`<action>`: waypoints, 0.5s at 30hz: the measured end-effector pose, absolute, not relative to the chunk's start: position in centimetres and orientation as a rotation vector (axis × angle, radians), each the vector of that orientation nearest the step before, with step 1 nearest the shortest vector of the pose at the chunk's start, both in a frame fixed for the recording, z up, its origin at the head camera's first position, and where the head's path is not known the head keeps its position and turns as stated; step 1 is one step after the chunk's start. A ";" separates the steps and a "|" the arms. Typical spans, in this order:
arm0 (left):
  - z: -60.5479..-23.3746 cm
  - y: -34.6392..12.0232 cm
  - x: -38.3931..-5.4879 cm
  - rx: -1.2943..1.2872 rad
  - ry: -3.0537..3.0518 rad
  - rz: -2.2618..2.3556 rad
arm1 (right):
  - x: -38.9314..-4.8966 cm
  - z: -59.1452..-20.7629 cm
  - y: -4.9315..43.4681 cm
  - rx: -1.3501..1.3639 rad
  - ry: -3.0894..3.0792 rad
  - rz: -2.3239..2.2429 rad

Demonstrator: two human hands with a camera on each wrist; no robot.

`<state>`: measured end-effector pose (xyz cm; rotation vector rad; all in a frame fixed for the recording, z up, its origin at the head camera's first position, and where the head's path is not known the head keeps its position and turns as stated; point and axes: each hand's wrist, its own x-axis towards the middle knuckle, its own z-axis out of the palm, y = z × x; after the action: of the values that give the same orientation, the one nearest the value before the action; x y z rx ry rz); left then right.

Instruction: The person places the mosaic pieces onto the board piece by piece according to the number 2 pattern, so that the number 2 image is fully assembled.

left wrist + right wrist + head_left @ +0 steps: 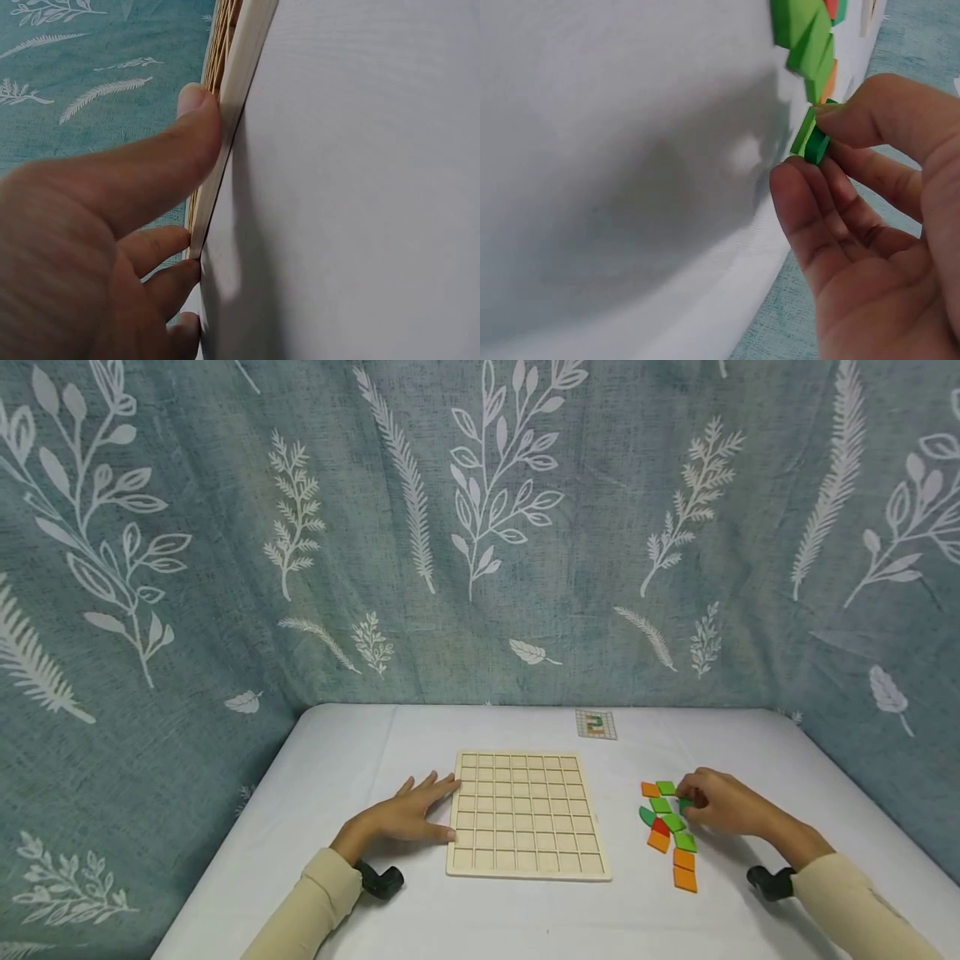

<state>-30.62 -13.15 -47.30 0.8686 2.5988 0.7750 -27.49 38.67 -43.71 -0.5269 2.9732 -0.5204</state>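
Note:
At the left edge of a pale wooden grid board (527,814), my left hand (408,810) rests with its fingers spread. In the left wrist view its thumb (169,154) presses the side of the board and the other fingertips touch the same edge. My right hand (716,797) is over the right part of the table and pinches a dark green tile (817,146) between thumb and fingers. Beside that hand lie light green tiles (660,806), orange tiles (684,868), a red tile (660,826) and a dark green curved tile (647,816).
A small card (596,724) with a coloured pattern on a grid lies at the back of the white-covered table (375,752). Behind the table hangs a blue-green curtain (420,635) with white leaf prints. A black strap piece sits at each wrist.

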 end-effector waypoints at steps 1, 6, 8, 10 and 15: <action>-47.2 -13.1 -30.6 0.872 2.597 0.777 | -27.5 -43.6 38.7 -0.543 2.979 -0.523; -46.9 -13.1 -30.6 0.881 2.587 0.786 | -27.6 -43.0 38.0 -0.552 2.987 -0.558; -46.8 -13.1 -30.6 0.885 2.585 0.785 | -27.6 -42.7 37.6 -0.571 2.984 -0.577; -46.9 -13.1 -30.5 0.889 2.580 0.789 | -27.7 -42.5 37.0 -0.603 2.989 -0.587; -47.1 -13.2 -30.5 0.888 2.573 0.795 | -28.1 -41.7 35.2 -0.685 3.004 -0.604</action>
<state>-30.46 -13.18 -47.06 0.8881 2.5733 0.7950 -28.15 35.18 -41.66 -0.6845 3.0042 -0.6038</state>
